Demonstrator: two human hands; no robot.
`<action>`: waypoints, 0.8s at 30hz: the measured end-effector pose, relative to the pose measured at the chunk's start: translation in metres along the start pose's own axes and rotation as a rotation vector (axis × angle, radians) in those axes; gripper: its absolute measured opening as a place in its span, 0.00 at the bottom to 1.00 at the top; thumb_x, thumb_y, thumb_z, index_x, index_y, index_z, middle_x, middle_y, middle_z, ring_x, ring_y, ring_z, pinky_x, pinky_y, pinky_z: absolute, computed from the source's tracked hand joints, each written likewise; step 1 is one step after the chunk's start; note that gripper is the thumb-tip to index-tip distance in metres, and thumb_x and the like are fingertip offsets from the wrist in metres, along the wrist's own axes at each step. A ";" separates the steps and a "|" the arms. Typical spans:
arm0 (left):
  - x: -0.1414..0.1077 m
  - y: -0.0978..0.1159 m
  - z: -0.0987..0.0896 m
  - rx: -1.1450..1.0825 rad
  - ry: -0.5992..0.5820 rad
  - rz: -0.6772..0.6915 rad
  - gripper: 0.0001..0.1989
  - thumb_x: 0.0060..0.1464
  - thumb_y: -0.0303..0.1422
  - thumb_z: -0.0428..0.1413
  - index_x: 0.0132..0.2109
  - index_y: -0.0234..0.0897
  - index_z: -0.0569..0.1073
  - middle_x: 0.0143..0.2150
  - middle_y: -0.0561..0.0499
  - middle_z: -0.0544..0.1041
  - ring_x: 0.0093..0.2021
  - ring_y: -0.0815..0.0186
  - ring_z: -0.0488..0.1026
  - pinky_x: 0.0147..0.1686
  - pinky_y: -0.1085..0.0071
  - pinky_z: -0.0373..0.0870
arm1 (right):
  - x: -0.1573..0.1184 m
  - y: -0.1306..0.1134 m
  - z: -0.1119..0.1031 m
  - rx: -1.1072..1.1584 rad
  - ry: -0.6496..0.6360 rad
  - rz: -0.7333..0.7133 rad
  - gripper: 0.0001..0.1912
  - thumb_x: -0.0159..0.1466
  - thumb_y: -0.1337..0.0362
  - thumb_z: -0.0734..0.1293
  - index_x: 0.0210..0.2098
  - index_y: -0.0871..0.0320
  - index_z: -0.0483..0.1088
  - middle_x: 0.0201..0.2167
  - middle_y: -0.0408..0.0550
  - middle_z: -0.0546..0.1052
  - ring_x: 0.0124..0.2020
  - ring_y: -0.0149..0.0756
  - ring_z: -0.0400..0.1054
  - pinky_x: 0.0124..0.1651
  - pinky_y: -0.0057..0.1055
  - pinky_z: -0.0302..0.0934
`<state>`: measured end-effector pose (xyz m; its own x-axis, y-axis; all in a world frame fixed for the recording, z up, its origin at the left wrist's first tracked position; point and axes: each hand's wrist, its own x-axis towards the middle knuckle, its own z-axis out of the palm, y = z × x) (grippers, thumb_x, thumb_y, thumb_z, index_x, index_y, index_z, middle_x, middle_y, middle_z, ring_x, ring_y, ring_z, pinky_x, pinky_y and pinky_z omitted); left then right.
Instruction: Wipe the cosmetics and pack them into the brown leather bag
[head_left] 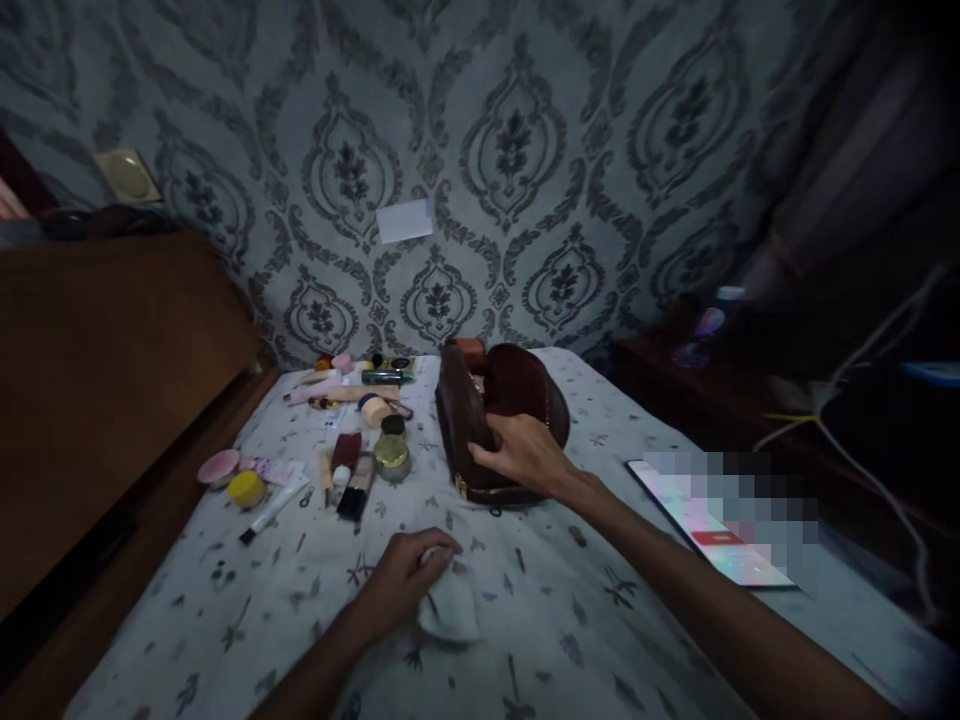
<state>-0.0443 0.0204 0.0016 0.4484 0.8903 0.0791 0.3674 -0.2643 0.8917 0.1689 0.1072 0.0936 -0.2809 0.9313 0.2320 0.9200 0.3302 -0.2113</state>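
Evidently, in the head view, the right hand (529, 455) is pinching the side of an open brown leather zip-up toiletry bag (461, 425), its thumb pressing outside while the other fingers are disappearing behind the edge. The bag is sitting upright on a leaf-patterned bedsheet (247, 640), near the damask-papered wall (517, 130). Lower down, the left hand (401, 580) is curling its fingers and seems to be holding a crumpled white cloth (450, 608); how firmly, I cannot tell.

Beside the bag, cosmetics are lying spread out: a gold-lidded jar (392, 455), a black-capped foundation tube (358, 487), a slim white tube (271, 510) and a yellow-lidded jar (246, 488). A lit tablet (739, 540) is resting near the right forearm.

With the grip bearing on one side, a hard pull could be tipping the bag or dragging it across the soft sheet, perhaps into the gold-lidded jar. Rucking fabric could be setting the round jars rolling, and a low sweep of the right forearm could be knocking the tablet.
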 end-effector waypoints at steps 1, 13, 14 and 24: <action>0.000 0.000 -0.001 -0.012 0.005 0.004 0.18 0.62 0.42 0.49 0.42 0.35 0.78 0.37 0.48 0.80 0.38 0.61 0.74 0.39 0.71 0.66 | 0.001 0.000 0.000 0.006 -0.001 -0.004 0.13 0.62 0.56 0.65 0.32 0.59 0.74 0.25 0.48 0.78 0.30 0.40 0.73 0.28 0.28 0.50; 0.002 -0.009 -0.017 -0.109 0.250 -0.047 0.15 0.60 0.44 0.51 0.41 0.36 0.70 0.26 0.56 0.67 0.25 0.69 0.62 0.26 0.75 0.56 | -0.023 -0.034 0.034 0.288 0.636 -0.428 0.16 0.65 0.66 0.63 0.53 0.58 0.67 0.51 0.57 0.71 0.53 0.47 0.64 0.55 0.45 0.61; 0.002 -0.008 -0.021 -0.065 0.286 -0.022 0.13 0.60 0.43 0.51 0.39 0.36 0.69 0.25 0.57 0.66 0.25 0.70 0.61 0.26 0.75 0.56 | -0.024 -0.041 0.045 0.370 0.541 -0.512 0.15 0.66 0.68 0.61 0.53 0.56 0.67 0.49 0.55 0.71 0.52 0.44 0.66 0.54 0.43 0.63; 0.027 -0.002 -0.079 0.265 0.593 0.142 0.12 0.65 0.38 0.45 0.39 0.38 0.68 0.31 0.53 0.71 0.33 0.65 0.69 0.34 0.71 0.62 | 0.040 -0.080 0.156 0.734 0.197 -0.016 0.32 0.54 0.66 0.68 0.58 0.62 0.62 0.50 0.58 0.74 0.52 0.49 0.68 0.54 0.43 0.63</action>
<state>-0.0972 0.0745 0.0368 0.0108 0.8734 0.4869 0.5598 -0.4087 0.7208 0.0413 0.1422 -0.0282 -0.1757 0.9035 0.3910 0.4791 0.4254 -0.7678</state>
